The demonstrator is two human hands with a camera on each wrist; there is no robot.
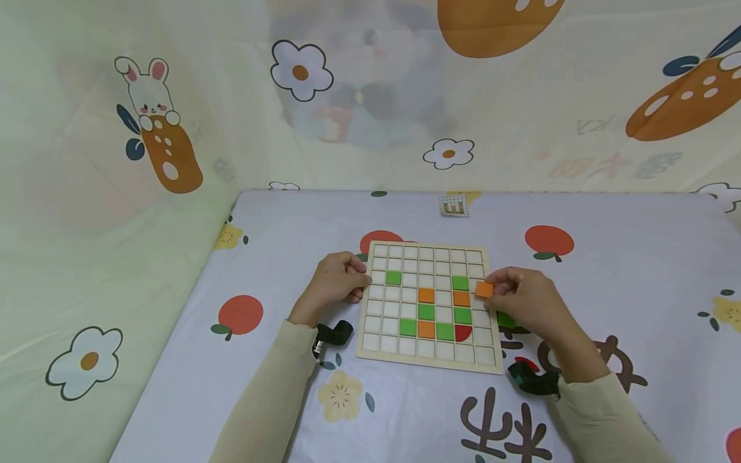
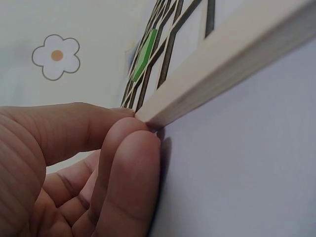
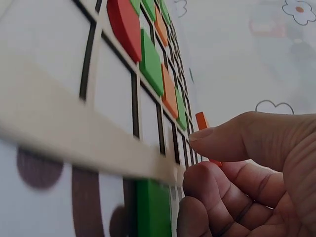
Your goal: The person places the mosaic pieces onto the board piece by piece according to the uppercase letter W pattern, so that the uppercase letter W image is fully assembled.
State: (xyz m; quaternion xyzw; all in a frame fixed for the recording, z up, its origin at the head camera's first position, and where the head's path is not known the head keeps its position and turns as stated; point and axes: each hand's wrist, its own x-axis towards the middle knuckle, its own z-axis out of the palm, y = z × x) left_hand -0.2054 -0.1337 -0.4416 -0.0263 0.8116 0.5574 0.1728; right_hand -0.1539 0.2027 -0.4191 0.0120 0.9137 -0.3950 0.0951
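A wooden grid board (image 1: 379, 354) lies flat on the table. Set in its cells are several square green tiles (image 1: 393, 278) and orange tiles (image 1: 426, 296), plus a red tile with one rounded side (image 1: 463, 332). At the board's left edge, my left hand (image 1: 336, 281) pinches the rim (image 2: 197, 79) between thumb and fingers. My right hand (image 1: 523, 299) pinches an orange square tile (image 1: 484, 289) over the board's right side. From the right wrist camera, this orange tile (image 3: 201, 121) is mostly hidden by the thumb.
Beside the board's right edge, partly under my right hand, lies a loose green tile (image 1: 505, 320). A red piece (image 1: 527, 364) sits near the right wrist camera (image 1: 534, 379). Toward the back lies a small card with a grid pattern (image 1: 454, 206). A printed curtain (image 1: 370, 161) hangs behind the table.
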